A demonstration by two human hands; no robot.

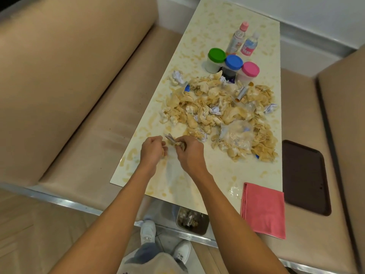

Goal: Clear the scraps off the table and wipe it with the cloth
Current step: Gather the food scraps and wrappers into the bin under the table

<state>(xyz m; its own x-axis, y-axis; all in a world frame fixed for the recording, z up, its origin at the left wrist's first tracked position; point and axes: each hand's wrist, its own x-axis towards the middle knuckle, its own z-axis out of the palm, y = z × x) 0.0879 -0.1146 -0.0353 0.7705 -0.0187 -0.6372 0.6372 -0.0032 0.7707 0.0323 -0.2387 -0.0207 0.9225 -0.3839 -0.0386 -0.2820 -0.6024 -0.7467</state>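
The heap of crumpled beige and white paper scraps [217,113] lies just beyond the hands and to their right, stretched across the cream speckled table [207,26], so the right hand [190,153] is nearer. Its fingers curl round a small crumpled scrap [178,144]; the left hand [153,150] seems to pinch a beige bit [164,153]. The scraps look light, crushed and stained. The grey bin [192,220] stands under the table's near edge, and the folded pink cloth [263,210] lies at the near right corner.

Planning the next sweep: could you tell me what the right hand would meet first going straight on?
Beyond the scrap it pinches, the right hand would likely meet the scrap pile first; depth unclear.
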